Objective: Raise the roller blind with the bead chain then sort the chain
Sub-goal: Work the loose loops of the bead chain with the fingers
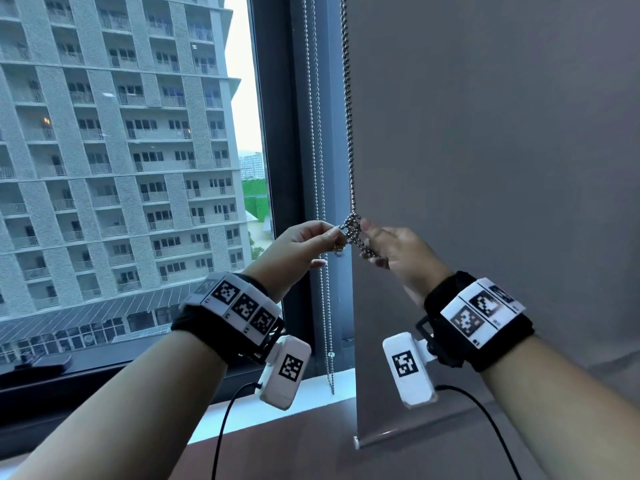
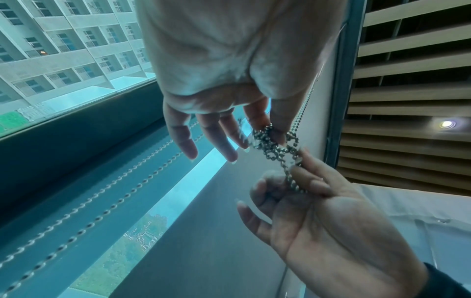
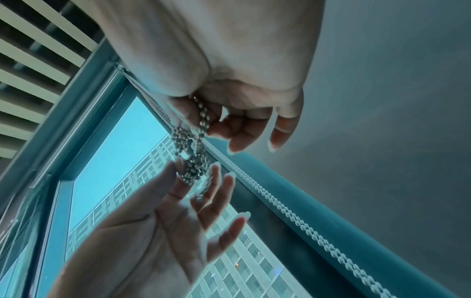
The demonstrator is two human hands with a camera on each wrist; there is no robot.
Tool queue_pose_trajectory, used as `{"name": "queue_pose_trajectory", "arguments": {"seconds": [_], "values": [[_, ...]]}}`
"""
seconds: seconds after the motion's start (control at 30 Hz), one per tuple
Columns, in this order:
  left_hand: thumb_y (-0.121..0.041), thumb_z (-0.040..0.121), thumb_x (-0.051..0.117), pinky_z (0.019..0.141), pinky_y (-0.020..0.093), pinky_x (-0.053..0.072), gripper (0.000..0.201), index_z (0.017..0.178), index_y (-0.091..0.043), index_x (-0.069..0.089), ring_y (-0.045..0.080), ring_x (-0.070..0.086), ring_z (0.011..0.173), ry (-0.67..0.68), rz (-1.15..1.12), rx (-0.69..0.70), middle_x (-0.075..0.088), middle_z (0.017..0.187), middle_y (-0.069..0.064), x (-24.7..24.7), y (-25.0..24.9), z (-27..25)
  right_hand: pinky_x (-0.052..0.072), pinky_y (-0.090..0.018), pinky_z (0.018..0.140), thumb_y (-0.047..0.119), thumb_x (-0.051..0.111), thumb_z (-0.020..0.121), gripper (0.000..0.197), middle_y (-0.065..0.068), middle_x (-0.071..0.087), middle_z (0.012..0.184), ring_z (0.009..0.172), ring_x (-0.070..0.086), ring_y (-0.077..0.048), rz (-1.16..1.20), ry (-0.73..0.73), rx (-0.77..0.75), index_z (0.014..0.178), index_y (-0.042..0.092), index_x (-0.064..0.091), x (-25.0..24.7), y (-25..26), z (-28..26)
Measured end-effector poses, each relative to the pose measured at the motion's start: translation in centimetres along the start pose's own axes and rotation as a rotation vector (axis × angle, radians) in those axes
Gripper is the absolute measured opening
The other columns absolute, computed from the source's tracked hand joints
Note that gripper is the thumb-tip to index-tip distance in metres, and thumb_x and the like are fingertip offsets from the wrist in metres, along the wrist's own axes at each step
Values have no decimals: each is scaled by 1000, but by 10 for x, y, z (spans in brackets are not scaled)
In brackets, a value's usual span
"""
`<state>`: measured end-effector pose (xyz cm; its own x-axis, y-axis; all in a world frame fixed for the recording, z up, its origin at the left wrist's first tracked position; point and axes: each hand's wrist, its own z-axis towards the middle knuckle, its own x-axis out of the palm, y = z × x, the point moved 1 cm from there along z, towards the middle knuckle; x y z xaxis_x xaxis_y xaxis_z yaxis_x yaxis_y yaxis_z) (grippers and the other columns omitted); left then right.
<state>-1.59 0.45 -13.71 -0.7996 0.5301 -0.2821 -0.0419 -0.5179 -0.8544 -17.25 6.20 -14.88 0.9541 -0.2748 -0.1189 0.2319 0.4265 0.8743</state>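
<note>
Now bead chain (image 1: 350,233) knotted between left hand (image 1: 304,249), right hand (image 1: 398,252)

right hand (image 3: 237,104) pinching bead chain (image 3: 190,153), left hand (image 3: 163,231) pinching tangle

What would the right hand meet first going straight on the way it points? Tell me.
The right hand points up and left, toward the left hand. Beyond the knotted bead chain both pinch, it would probably meet the left fingertips first; depth is unclear.
</note>
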Motion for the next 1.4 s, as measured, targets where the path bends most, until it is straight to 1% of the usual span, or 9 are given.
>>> {"name": "queue_pose_trajectory", "arguments": {"seconds": [0.2,0.3,0.4,0.6,0.77,1.0,1.13,1.23,1.4], "values": [[-28,94,51,90,38,41,16,85,-23,63,9,63,92,0,37,-3,68,91,-3,0,5,0,41,-31,81,50,70,62,35,1,57,61,67,49,-16,337,-192,-107,48,20,61,-10,4,-7],[-20,94,50,88,36,41,15,84,-20,61,3,65,82,-16,4,-14,67,87,-3,-1,6,2,47,-26,55,42,57,81,33,5,46,47,43,42,-11,365,-119,-104,57,21,50,-9,6,-11],[-19,92,53,87,36,42,9,87,-19,60,0,66,78,-62,-27,-19,67,86,-2,-4,9,3,28,-18,39,33,41,97,32,10,32,42,36,23,-6,264,-28,-32,68,18,43,-9,-7,-14],[-9,90,55,83,35,47,8,96,-14,53,8,68,77,-39,-80,-1,67,83,-5,0,12,3,24,-16,38,32,40,97,35,0,35,56,38,26,-3,-27,163,118,66,18,45,6,-47,-25],[-8,85,62,90,44,51,47,126,-8,38,24,68,82,-6,-182,-94,70,87,10,5,15,2,34,-22,44,28,39,99,37,-2,41,57,45,36,-12,-110,279,201,66,13,47,18,-56,-30],[-21,96,46,71,26,47,21,90,-11,63,6,63,69,121,46,-120,66,75,-2,12,27,-3,41,-14,52,26,42,98,35,-2,55,64,53,49,-7,-243,311,185,70,12,59,24,-61,-27],[-14,99,39,48,16,45,28,81,-7,59,3,46,42,31,22,-105,43,60,6,14,31,-2,51,-45,70,44,49,86,31,-4,59,73,67,54,-17,-359,17,-25,83,16,62,21,-58,-21],[-16,99,41,41,21,43,27,81,-12,62,8,40,39,22,66,-100,38,57,4,13,32,0,48,-33,67,18,53,86,8,2,57,80,71,55,-14,-446,-221,-392,89,19,61,17,-36,-22],[-18,97,45,41,22,30,33,66,-11,54,7,36,39,10,266,-79,44,53,0,14,28,2,36,-40,99,1,43,75,46,-5,60,125,125,45,-25,-1106,-149,-936,115,16,61,21,-22,-13]]}}
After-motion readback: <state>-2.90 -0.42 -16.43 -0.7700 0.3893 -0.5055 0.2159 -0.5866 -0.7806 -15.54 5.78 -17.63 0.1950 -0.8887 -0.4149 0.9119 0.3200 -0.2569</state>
